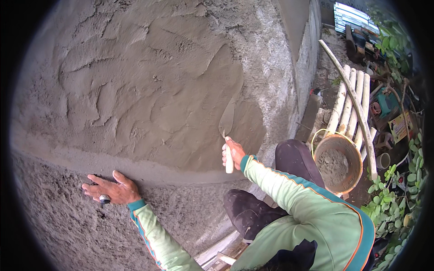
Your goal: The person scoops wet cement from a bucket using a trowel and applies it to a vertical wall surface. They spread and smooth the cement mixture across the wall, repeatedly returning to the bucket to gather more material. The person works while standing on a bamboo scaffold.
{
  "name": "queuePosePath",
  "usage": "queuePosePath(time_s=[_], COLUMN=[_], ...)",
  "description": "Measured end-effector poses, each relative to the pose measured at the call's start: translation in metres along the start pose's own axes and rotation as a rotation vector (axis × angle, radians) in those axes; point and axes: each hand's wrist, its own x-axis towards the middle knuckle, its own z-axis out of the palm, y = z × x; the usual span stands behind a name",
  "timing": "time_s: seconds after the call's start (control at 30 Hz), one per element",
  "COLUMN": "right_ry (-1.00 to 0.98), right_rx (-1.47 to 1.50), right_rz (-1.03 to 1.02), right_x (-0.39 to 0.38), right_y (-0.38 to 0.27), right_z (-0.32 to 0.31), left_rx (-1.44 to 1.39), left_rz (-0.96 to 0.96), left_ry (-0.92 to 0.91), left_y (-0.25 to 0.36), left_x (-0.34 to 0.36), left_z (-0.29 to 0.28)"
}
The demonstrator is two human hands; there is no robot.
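Note:
My right hand (231, 151) is closed around the pale handle of a trowel (227, 116). Its leaf-shaped metal blade points up and lies against the wet grey mortar (172, 99) spread in ridged strokes over the wall. My left hand (115, 189) rests with fingers spread on the rough wall surface (90, 226), just below the lower edge of the mortar. A dark ring with a large stone sits on one of its fingers. Nothing is held in that hand.
To the right a bucket (359, 165) with mortar (333, 165) inside stands beside my knee. Behind it lie several pale poles (348, 101) and a long stick (355, 99). Leafy plants (384, 203) and clutter, including a teal container (387, 103), line the far right.

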Motion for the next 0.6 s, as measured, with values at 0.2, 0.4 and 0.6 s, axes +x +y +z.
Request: queuePosePath(time_s=[0.2, 0.4, 0.6], right_ry=[-0.072, 0.708, 1.036], right_rx=[-0.246, -1.252, -2.083], right_rz=[-0.052, -0.426, 0.381], right_x=[-0.108, -0.278, -0.379], right_y=[-0.017, -0.180, -0.172], right_z=[-0.016, -0.187, -0.281], left_rx=[-0.016, -0.034, 0.030], left_rz=[0.016, -0.010, -0.015], left_ry=[0.031, 0.037, 0.047], left_y=[-0.007, 0.007, -0.031], left_x=[0.005, -0.011, -0.012], left_z=[0.005, 0.022, 0.013])
